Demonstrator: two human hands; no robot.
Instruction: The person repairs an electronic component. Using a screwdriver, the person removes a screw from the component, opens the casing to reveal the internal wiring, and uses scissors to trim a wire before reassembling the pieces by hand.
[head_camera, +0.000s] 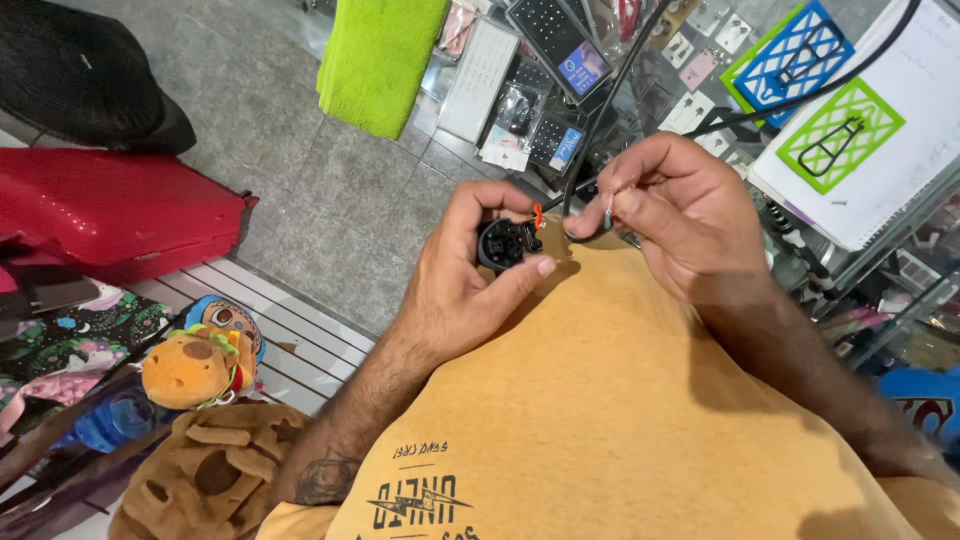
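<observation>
My left hand (462, 285) grips a small round black plug body (503, 243), its open inside facing up, with an orange wire end (538, 214) sticking out of it. My right hand (672, 210) pinches the stripped end of a thin wire (611, 200) between thumb and forefinger, right beside the plug. A black cable (600, 110) runs from the hands up toward the glass counter. Both hands work close together above my yellow shirt (600, 400).
A glass display counter (560, 100) with small packaged goods stands ahead. White sheets with green and blue prints (850, 120) lie at right. A green cloth (380, 55) hangs nearby. A red suitcase (110, 205) and plush toys (195, 365) sit at left on the grey floor.
</observation>
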